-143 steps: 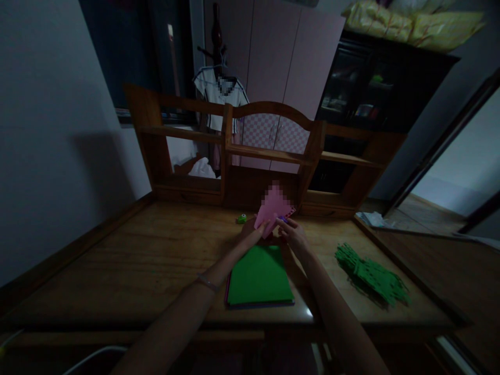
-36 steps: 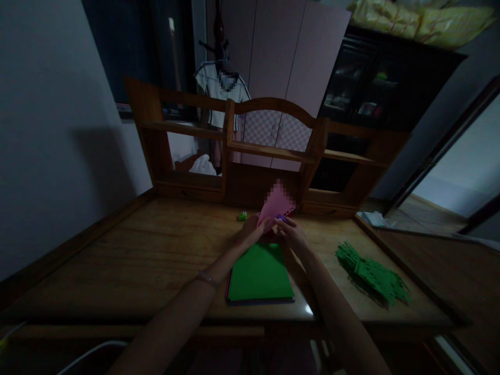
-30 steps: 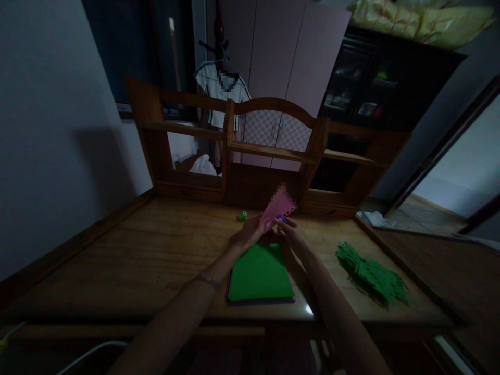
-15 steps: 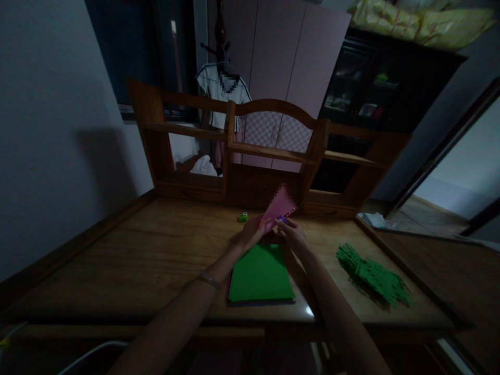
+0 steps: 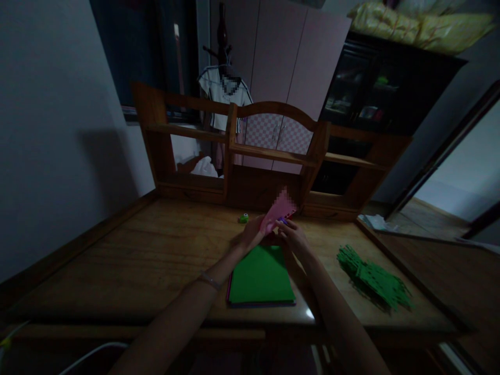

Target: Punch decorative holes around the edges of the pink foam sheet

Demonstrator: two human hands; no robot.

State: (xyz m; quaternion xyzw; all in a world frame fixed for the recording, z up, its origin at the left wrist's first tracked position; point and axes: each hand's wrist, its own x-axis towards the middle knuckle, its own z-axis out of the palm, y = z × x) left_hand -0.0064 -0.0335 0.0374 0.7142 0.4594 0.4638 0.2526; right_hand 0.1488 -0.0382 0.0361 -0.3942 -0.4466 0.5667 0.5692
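My left hand (image 5: 254,232) is closed on a pink sheet (image 5: 278,208), which is held up at a slant above the desk. A row of small dark holes or marks runs along the sheet's right edge. Against that edge, my right hand (image 5: 292,234) grips a small purple tool (image 5: 283,221), mostly covered by the fingers. Below both hands lies a stack of paper with a green sheet (image 5: 261,276) on top. A small green object with an eye-like spot (image 5: 244,219) stands just left of the hands.
Green cut paper pieces (image 5: 373,276) lie in a heap on the right of the wooden desk (image 5: 156,250). A wooden shelf unit (image 5: 273,152) rises along the desk's back edge. The wall (image 5: 97,156) borders the left side.
The view has shifted slightly. Both hands stay together at the pink sheet, with only slight movement of the fingers.
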